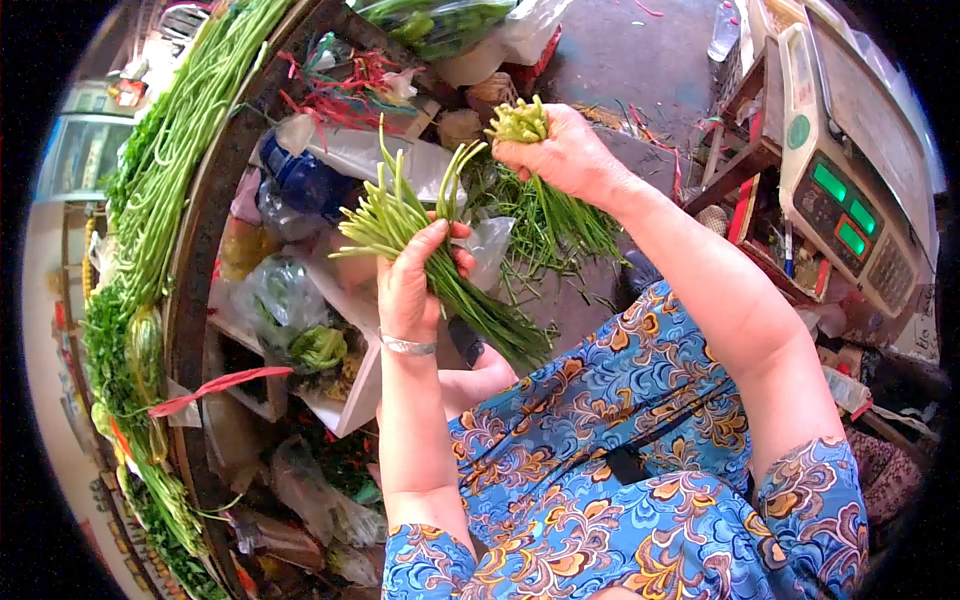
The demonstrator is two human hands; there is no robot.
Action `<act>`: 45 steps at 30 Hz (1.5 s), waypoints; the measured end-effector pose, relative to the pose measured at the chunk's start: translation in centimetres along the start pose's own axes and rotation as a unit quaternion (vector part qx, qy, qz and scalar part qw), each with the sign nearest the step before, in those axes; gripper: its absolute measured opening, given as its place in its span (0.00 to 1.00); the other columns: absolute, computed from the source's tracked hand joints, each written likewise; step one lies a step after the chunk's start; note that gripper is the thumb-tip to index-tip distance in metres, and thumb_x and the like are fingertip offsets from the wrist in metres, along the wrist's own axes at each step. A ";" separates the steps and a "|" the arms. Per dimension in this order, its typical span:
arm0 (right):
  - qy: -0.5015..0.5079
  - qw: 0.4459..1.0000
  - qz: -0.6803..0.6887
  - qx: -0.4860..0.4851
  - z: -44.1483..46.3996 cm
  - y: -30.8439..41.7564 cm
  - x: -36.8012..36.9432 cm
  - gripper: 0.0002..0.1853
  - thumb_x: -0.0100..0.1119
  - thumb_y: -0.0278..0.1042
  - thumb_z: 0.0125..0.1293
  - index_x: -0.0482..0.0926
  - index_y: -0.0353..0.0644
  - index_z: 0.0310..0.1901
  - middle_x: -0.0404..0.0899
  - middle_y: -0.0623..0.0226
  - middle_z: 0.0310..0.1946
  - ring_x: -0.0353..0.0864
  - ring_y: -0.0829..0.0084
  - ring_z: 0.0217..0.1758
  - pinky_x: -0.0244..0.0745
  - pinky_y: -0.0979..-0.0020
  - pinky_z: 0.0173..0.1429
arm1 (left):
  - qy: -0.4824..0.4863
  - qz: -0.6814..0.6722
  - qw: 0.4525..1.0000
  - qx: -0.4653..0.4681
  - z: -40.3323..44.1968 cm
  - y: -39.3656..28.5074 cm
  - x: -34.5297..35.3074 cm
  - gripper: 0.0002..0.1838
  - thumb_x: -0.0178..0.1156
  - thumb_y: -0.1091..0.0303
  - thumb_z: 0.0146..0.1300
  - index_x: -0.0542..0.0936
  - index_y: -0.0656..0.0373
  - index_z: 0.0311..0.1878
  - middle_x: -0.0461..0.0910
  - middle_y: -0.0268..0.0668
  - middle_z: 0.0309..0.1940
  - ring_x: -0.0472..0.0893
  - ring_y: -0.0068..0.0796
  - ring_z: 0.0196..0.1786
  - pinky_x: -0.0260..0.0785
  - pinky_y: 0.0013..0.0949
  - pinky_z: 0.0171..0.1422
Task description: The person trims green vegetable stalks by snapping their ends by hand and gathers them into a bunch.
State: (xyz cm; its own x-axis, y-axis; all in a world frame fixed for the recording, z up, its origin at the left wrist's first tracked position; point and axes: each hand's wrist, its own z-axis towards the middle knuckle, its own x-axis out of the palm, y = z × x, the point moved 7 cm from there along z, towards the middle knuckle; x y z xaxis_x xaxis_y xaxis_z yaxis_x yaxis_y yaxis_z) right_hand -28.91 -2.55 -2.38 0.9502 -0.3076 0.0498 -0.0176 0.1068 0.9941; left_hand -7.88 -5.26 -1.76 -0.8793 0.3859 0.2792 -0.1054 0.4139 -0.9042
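My left hand [412,275], with a silver bracelet at its wrist, is wrapped round a bunch of long thin green vegetable stems [490,315]. The pale ends fan out above the thumb, and the darker green ends trail down towards my lap. Higher and to the right, my right hand [570,155] is closed round a second bunch of green stems [520,121]. Its pale ends point up in a tight cluster, while thin leaves hang below the fist. Loose green stems [515,265] lie on the floor beneath both hands.
A curved counter edge [192,250] on the left carries long green beans [190,150] and leafy greens. A white foam box [360,395] and plastic bags stand below it. At right is a scale [835,200] with green displays. Red plastic strips [350,90] lie at the top.
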 end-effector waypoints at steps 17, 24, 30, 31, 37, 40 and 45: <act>0.079 0.991 0.108 0.027 -1.0 -0.2 3.7 0.05 0.64 0.29 0.57 0.79 0.38 0.29 0.78 0.73 0.22 0.74 0.81 0.24 0.71 0.74 0.29 | 0.008 0.022 1.000 0.007 -0.1 0.2 1.0 0.11 0.60 0.73 0.63 0.75 0.64 0.47 0.82 0.44 0.35 0.81 0.33 0.26 0.73 0.30 0.28; 0.040 0.997 0.053 0.027 -0.5 -0.2 1.5 0.08 0.64 0.33 0.56 0.79 0.38 0.28 0.78 0.71 0.21 0.75 0.81 0.24 0.73 0.72 0.31 | -0.003 -0.002 1.000 0.013 0.2 0.4 -0.1 0.11 0.62 0.73 0.60 0.76 0.61 0.45 0.82 0.41 0.34 0.81 0.33 0.25 0.75 0.31 0.26; -0.051 0.979 -0.181 -0.077 0.2 0.8 -1.3 0.13 0.67 0.38 0.52 0.81 0.37 0.33 0.82 0.54 0.29 0.83 0.60 0.33 0.77 0.63 0.40 | 0.004 0.000 1.000 0.011 0.0 0.3 -0.3 0.11 0.63 0.72 0.60 0.76 0.61 0.45 0.81 0.40 0.32 0.81 0.33 0.24 0.74 0.32 0.25; -0.073 0.972 -0.207 -0.085 0.2 1.1 -1.8 0.13 0.67 0.39 0.52 0.81 0.38 0.33 0.83 0.53 0.30 0.84 0.57 0.34 0.77 0.63 0.41 | -0.005 -0.005 1.000 0.005 0.0 0.3 -0.5 0.11 0.63 0.71 0.60 0.76 0.61 0.45 0.81 0.41 0.32 0.81 0.33 0.24 0.74 0.32 0.25; -0.100 0.981 -0.164 -0.027 0.6 0.4 -3.1 0.16 0.68 0.41 0.52 0.81 0.38 0.37 0.83 0.55 0.32 0.83 0.59 0.36 0.76 0.64 0.43 | -0.030 -0.023 0.999 -0.007 0.4 0.1 -1.8 0.10 0.63 0.70 0.60 0.76 0.59 0.45 0.81 0.40 0.32 0.81 0.33 0.26 0.74 0.33 0.27; -0.077 0.976 -0.201 0.006 0.3 0.3 -2.7 0.15 0.68 0.40 0.52 0.81 0.38 0.36 0.83 0.54 0.32 0.83 0.57 0.36 0.76 0.62 0.44 | -0.032 -0.034 0.999 0.001 0.6 0.0 -2.1 0.10 0.63 0.70 0.61 0.76 0.58 0.45 0.81 0.39 0.33 0.81 0.32 0.27 0.74 0.34 0.29; -0.113 0.970 -0.214 0.020 0.5 -0.3 -3.6 0.15 0.67 0.41 0.51 0.81 0.37 0.35 0.83 0.51 0.32 0.83 0.55 0.39 0.76 0.61 0.45 | -0.046 -0.083 0.995 0.008 0.9 -0.2 -3.1 0.09 0.62 0.69 0.62 0.77 0.60 0.44 0.82 0.38 0.33 0.81 0.32 0.29 0.74 0.34 0.32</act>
State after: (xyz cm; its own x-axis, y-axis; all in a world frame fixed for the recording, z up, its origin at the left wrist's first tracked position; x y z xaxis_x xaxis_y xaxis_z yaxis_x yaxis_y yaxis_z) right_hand -32.48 -1.97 -2.84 0.7810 -0.5149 -0.3534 0.3478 -0.1115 0.9309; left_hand -5.52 -7.31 -2.76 -0.8879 0.2349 0.3956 -0.2602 0.4528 -0.8528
